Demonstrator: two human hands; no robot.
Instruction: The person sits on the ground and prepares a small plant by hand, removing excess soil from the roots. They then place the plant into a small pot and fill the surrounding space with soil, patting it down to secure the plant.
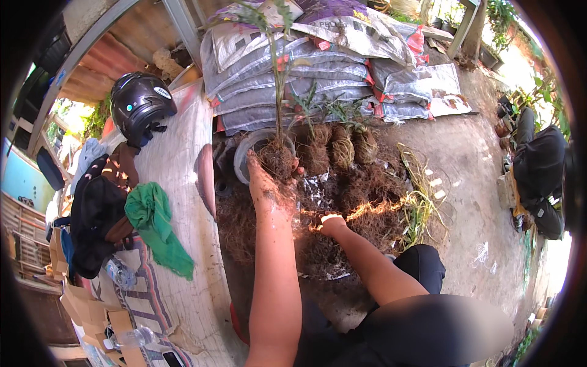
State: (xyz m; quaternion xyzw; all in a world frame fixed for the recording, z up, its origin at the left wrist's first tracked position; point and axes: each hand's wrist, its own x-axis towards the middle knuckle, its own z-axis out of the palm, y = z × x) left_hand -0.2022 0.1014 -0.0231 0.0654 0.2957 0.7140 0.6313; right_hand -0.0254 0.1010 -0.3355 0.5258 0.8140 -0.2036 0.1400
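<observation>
My left hand (267, 186), smeared with soil, grips the root ball (278, 160) of a tall potted-type plant, whose thin stems (279, 92) rise toward the stacked sacks. Just behind the root ball is a grey plastic pot (243, 160); the plant hides part of it, and I cannot tell whether the roots are inside its rim. Closed over the loose soil and fibrous roots (367, 199), my right hand (332, 225) may hold something, but its fingers hide it. Several smaller plants with bare root balls (342, 150) stand in a row right of the held one.
Stacked grey sacks (293, 92) block the far side. On the left, a pale platform (189, 159) bears a dark helmet (139, 107), a green cloth (156, 223), plastic bottles (121, 273) and cardboard boxes (85, 306). Pulled yellowish stalks (419, 208) lie right of the soil. A person in dark clothes (541, 165) is at far right.
</observation>
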